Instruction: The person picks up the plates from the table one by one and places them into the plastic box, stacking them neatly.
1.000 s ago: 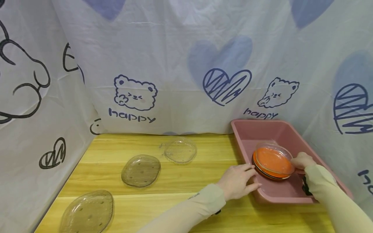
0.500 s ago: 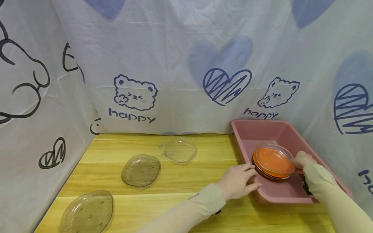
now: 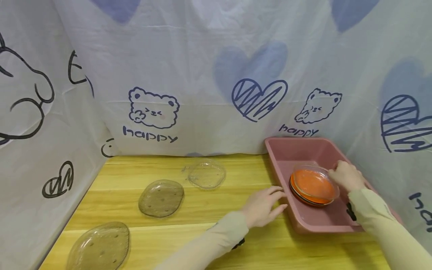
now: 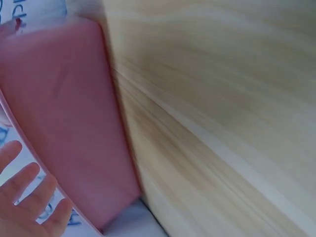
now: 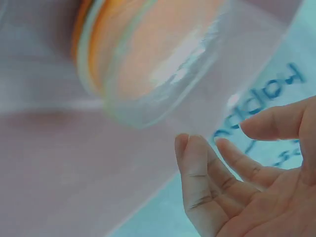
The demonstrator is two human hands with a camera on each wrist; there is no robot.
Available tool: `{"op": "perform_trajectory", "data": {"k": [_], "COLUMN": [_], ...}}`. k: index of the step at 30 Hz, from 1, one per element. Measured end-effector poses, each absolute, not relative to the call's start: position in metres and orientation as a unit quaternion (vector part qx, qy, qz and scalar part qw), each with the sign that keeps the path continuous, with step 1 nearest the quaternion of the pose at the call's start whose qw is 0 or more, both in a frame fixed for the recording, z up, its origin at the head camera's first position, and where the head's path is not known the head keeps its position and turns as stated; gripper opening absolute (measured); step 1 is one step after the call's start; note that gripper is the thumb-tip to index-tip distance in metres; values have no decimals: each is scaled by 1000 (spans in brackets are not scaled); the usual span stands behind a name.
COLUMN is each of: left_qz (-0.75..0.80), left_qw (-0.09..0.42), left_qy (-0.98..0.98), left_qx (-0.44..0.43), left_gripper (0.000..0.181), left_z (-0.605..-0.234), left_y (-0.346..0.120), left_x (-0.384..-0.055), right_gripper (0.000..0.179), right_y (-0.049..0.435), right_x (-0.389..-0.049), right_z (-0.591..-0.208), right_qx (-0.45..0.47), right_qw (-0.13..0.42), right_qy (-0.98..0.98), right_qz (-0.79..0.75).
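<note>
Inside the pink tub (image 3: 302, 147) lies a stack of round dishes: orange plates (image 3: 312, 183), with a clear dish (image 5: 148, 111) on top. My right hand (image 3: 347, 177) is over the right side of the stack; the right wrist view shows its fingers (image 5: 195, 170) spread apart from the clear dish, with nothing between them and the thumb. My left hand (image 3: 264, 208) is just outside the tub's left wall, fingers extended and holding nothing. The left wrist view shows those fingers (image 4: 37, 197) loosely spread beside the tub rim.
Two brownish see-through plates (image 3: 161, 198) and a colourless plate (image 3: 206, 175) lie in a diagonal row on the wooden table (image 3: 189, 236). A printed white cloth (image 3: 202, 112) stands behind and at both sides. The tub sits close to the right cloth.
My right hand has let go of the clear dish's edge and risen a little. My left hand has come off the tub's rim and moved left. The head view has shifted slightly.
</note>
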State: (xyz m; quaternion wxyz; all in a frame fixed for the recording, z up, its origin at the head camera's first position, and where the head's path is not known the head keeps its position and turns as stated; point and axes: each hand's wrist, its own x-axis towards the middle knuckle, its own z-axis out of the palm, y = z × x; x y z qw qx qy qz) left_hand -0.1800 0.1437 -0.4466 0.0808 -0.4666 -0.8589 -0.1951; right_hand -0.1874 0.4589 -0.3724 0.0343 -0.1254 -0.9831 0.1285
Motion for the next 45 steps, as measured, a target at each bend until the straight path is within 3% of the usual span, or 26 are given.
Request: {"op": "perform_trajectory", "data": {"k": [8,17,23,27,33,45], "left_qz": [-191,-205,-210,-205,-191,-169], "left_qw": [106,95,73,67,60,28], "left_qy": [-898,-925,-938,-943,-951,-949], "left_qx": [-381,-305,-265,-252,-236,-264], "left_gripper": [38,32,32,31,30,33], "left_z": [-455,-456,-461,-467,-475,-479], "left_y": [105,57,28,14,0,-7], "left_x": [-200,-222,-237,-242,-244,-241], "right_gripper": [39,30,24,22,26,32], "right_y": [404,333,289,266,237,210], "right_x": [-182,-168,-164,-162,-163,-174], "right_z": [-359,-345,-348,-358,-380,-418], "right_qx": [-62,7,57,71,77,-1], "right_qw": [112,193,214,201,136,8], "right_qy": [-974,-944,-922,-903,-857,-748], "right_qz": [184,267,319,374,491,664]}}
